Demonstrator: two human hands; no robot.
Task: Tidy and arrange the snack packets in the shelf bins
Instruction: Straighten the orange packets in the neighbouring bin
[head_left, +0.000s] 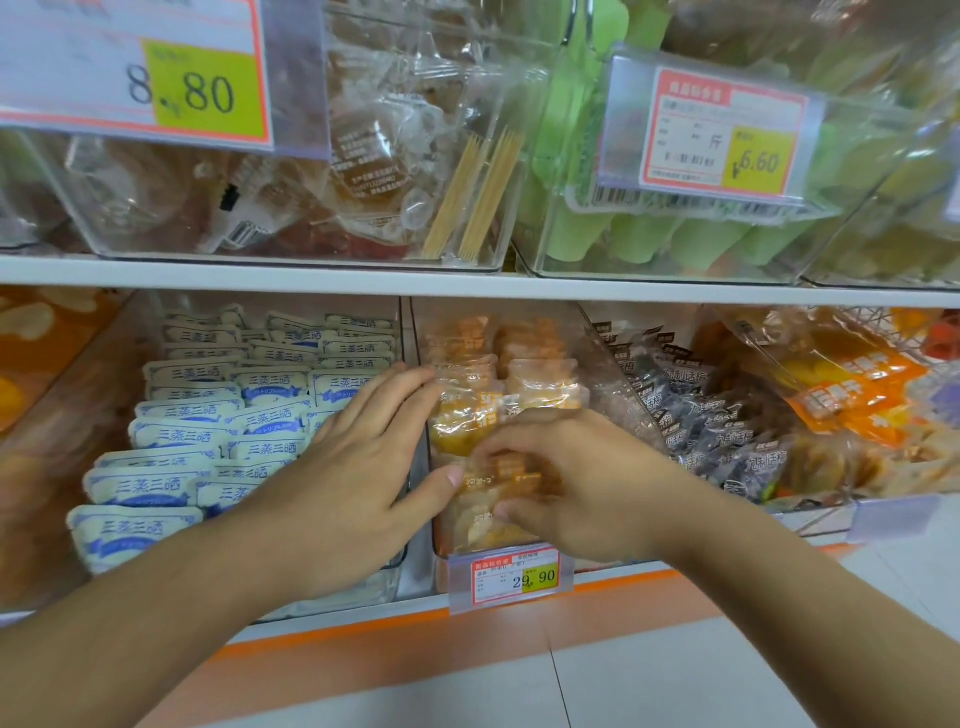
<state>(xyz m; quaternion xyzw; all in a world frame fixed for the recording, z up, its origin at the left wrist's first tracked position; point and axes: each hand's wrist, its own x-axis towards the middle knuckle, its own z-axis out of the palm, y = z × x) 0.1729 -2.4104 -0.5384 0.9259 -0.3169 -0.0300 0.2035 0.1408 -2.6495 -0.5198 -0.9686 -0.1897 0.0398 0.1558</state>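
Both hands reach into the lower shelf of a shop display, where clear plastic bins stand side by side. The left hand (363, 457) lies with its fingers nearly straight and spread, stretched across the divider between two bins: its palm is over the white and blue packets (208, 426), its fingertips touch the orange snack packets (478, 410) in the middle bin (441, 566), and its thumb presses against the side of that stack. It grips nothing. The right hand (566, 478) is in the front of the same middle bin, fingers curled round a clear packet with orange print near the front of the pile; the fingertips are blurred, so how firmly it holds the packet cannot be told. The orange snack packets fill the middle bin from front to back, loosely stacked and leaning. The white and blue packets lie in overlapping rows in the bin to the left. To the right, a bin holds dark packets (711, 421), and further right lie orange bags (852, 384). A price tag (514, 574) reading 29.90 hangs on the front of the middle bin. On the upper shelf (311, 273), clear bins hold brown snacks, a bundle of toothpicks (478, 192) and green packets (675, 239), with price labels reading 8.80 and 6.60.
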